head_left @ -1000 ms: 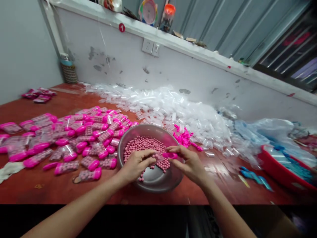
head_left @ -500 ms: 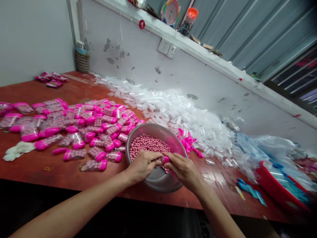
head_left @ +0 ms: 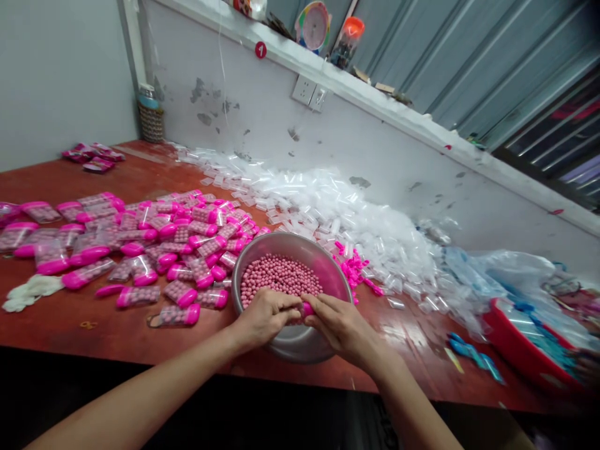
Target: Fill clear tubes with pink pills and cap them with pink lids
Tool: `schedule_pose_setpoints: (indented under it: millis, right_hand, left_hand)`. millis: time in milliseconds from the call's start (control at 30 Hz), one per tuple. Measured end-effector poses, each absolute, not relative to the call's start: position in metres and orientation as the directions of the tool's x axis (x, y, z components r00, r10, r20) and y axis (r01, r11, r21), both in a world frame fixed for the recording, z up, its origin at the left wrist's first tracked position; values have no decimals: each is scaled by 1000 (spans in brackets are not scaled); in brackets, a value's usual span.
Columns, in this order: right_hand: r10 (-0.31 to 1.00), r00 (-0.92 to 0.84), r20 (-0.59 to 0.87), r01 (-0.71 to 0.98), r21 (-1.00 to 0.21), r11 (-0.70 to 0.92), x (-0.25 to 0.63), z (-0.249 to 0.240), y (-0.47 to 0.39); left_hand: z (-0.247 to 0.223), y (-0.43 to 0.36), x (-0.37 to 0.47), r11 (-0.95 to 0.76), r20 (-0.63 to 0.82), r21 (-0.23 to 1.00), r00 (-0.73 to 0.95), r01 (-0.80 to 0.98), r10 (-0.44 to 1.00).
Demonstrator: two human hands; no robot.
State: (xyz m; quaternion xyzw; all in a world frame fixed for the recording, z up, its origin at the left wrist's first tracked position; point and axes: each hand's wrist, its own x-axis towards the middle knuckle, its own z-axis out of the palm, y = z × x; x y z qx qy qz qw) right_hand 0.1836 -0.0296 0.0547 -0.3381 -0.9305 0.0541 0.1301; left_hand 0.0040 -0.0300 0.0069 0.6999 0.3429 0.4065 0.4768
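Over a grey metal bowl (head_left: 300,351), my left hand (head_left: 266,317) and my right hand (head_left: 341,324) meet, fingers pinched. Between their fingertips is a small pink-capped container (head_left: 307,309), mostly hidden by the fingers; its bright pink end shows at my right fingertips. Many round pink beads (head_left: 276,275) lie in the bowl below. To the left of the bowl spreads a heap of clear containers with pink caps (head_left: 206,247), filled with similar beads. Loose pink caps (head_left: 351,269) are piled against the bowl's right side.
A long pile of clear plastic sleeves (head_left: 328,194) runs along the wall. On the right stand a red basin (head_left: 510,344) and blue-handled scissors (head_left: 473,353). A white glove (head_left: 32,290) and pink packets (head_left: 94,156) lie left. The table's front edge is close to my forearms.
The whole view has shifted slightly, with things appearing a little further left. Both hands remain together on the pink-capped container, which has dipped slightly and shows less between the fingers.
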Motion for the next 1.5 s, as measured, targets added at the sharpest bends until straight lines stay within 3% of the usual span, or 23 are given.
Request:
schedule_pose_setpoints:
  millis: [100,300,567,767,967,1100,1200,1333,1500]
  right_hand:
    - [620,-753,223,614,-103,783,186,53,-29]
    - [669,-685,288,615,-263,743,194,43,-28]
    - [591,-755,283,591,-97,801,198,38,-35]
    - [672,-672,311,622,-255,740,198,36,-36]
    - [597,-740,309,599,-98,794,199,39,-36]
    - [604,-756,253,604,-87,792,204,38,-38]
    - [642,-736,216,611,-197,767,209,36,-39]
    - [709,-621,334,612,-357,705,213,33,-41]
    - [712,-545,443,652,-310,692,203,37,-41]
  left_hand:
    - [10,-28,6,-343,265,934,442,104,857]
    - [13,-28,7,-394,294,906,441,154,848]
    - [0,-28,9,-569,388,767,492,295,779]
    - [7,-28,8,-521,354,802,471,291,808]
    - [2,-26,9,-584,400,757,500,292,768]
    - [-1,-27,9,-632,431,704,514,323,742]
    - [5,-27,8,-589,415,762,495,268,763]
    - [14,-25,10,-435,323,890,488,134,811]
    - [14,-23,10,-341,259,935,458,103,850]
